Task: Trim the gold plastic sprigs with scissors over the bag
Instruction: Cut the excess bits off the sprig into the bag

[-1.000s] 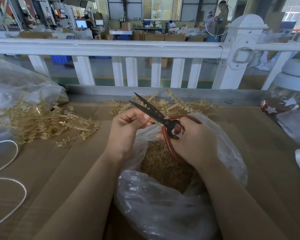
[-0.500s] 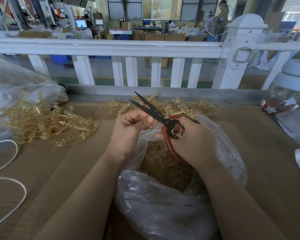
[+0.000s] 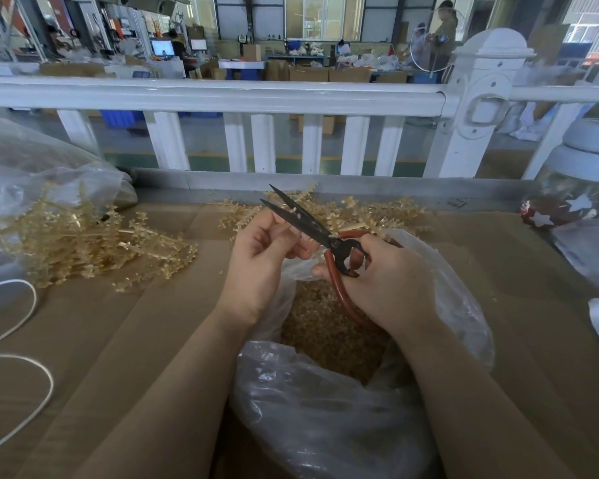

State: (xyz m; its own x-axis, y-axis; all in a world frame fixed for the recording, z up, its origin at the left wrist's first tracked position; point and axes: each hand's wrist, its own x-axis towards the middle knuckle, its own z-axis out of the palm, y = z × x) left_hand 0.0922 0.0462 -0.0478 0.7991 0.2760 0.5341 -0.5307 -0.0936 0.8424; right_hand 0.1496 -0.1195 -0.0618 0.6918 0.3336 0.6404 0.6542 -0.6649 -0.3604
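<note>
My right hand [image 3: 391, 281] grips the red-handled scissors [image 3: 305, 221], whose black blades stand slightly apart and point up and to the left. My left hand [image 3: 260, 250] pinches a small gold sprig piece [image 3: 293, 233] right against the blades; most of it is hidden by my fingers. Both hands hover over the open clear plastic bag [image 3: 325, 420], which holds a heap of gold trimmings [image 3: 325, 333]. One pile of gold sprigs [image 3: 83, 243] lies at the left, another pile of sprigs [image 3: 377, 210] behind the scissors.
Brown cardboard [image 3: 533, 305] covers the table. A large clear bag [image 3: 32, 174] sits at the far left, a white cord [image 3: 32, 392] loops at the left edge, and a jar with a white lid [image 3: 585, 188] stands at the right. A white railing [image 3: 291, 98] runs behind.
The scissor blades have closed a little on the piece in my left hand. My left fingers have shifted slightly along the blades; both hands stay over the bag.
</note>
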